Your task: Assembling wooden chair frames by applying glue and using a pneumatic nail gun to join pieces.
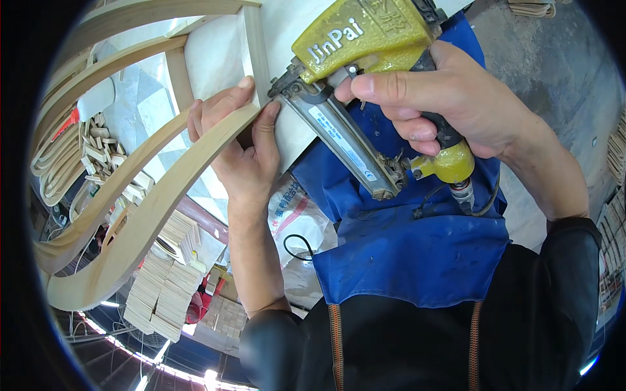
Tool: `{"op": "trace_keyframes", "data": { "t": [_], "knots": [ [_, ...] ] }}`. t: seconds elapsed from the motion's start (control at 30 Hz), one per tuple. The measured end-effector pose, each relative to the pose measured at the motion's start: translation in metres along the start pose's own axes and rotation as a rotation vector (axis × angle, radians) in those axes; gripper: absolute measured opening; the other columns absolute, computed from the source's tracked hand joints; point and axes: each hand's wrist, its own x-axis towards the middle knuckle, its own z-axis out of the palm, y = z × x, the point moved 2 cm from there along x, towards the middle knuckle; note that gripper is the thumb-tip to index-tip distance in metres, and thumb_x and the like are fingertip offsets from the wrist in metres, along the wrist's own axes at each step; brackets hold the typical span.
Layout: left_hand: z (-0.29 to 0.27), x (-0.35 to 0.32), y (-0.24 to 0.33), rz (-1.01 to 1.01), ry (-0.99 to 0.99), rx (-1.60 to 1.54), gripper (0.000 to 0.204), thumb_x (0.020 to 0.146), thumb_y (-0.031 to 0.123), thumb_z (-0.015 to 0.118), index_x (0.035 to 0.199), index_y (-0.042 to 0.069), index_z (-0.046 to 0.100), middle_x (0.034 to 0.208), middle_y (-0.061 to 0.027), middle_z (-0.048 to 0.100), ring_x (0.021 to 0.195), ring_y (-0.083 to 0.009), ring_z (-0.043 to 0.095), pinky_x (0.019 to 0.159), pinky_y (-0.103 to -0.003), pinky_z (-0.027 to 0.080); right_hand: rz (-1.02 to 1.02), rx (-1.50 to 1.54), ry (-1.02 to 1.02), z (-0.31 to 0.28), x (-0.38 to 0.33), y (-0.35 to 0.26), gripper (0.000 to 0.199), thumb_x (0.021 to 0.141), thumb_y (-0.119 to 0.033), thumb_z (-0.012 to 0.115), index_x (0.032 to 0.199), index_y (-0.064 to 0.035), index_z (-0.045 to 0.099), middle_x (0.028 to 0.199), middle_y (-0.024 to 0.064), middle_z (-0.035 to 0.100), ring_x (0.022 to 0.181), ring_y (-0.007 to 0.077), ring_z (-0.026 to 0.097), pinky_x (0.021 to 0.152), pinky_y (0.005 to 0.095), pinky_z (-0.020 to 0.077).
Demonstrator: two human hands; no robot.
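My right hand is wrapped round the black grip of a yellow pneumatic nail gun, a finger by its trigger. The gun's nose meets the corner of a pale wooden chair frame, where a curved leg joins a straight rail. My left hand grips this joint, thumb and fingers on either side of the wood, close to the nose. The gun's silver nail magazine slants down toward my blue apron. Whether a nail sits in the joint cannot be seen.
A white-topped work surface lies under the frame. Left of it are a white bottle with a red nozzle and small wood offcuts. Stacked wooden pieces stand lower left. An air hose fitting hangs below the gun's grip.
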Motion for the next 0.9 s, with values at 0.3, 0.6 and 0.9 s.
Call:
{"op": "trace_keyframes", "data": {
  "t": [0.3, 0.6, 0.9],
  "knots": [
    [0.0011, -0.0001, -0.0018, 0.014, 0.004, -0.004, 0.045, 0.092, 0.010, 0.088, 0.134, 0.016, 0.072, 0.115, 0.0005, 0.075, 0.109, -0.0181, 0.070, 0.126, -0.047, 0.030, 0.008, -0.027, 0.031, 0.0034, -0.0012, -0.0032, 0.044, 0.111, -0.033, 0.073, 0.129, 0.0073, 0.073, 0.061, -0.0039, 0.050, 0.046, 0.0049, 0.046, 0.045, 0.0190, 0.0394],
    [0.0029, 0.0010, 0.0005, 0.007, 0.014, -0.002, 0.045, 0.092, 0.012, 0.089, 0.134, 0.017, 0.073, 0.115, 0.0015, 0.074, 0.110, -0.0171, 0.070, 0.126, -0.046, 0.030, 0.004, 0.000, 0.028, 0.0029, 0.0011, -0.0013, 0.043, 0.111, -0.032, 0.073, 0.129, 0.0075, 0.073, 0.060, -0.0048, 0.049, 0.046, 0.0043, 0.045, 0.045, 0.0185, 0.0388],
    [0.0038, 0.0018, 0.0012, 0.007, 0.024, -0.001, 0.043, 0.092, 0.011, 0.089, 0.132, 0.016, 0.073, 0.115, 0.0021, 0.074, 0.110, -0.0171, 0.071, 0.127, -0.046, 0.030, 0.009, 0.029, 0.057, 0.0066, -0.0001, -0.0051, 0.043, 0.111, -0.031, 0.073, 0.128, 0.0084, 0.073, 0.059, -0.0052, 0.048, 0.044, 0.0047, 0.045, 0.043, 0.0188, 0.0388]
  ]
}}
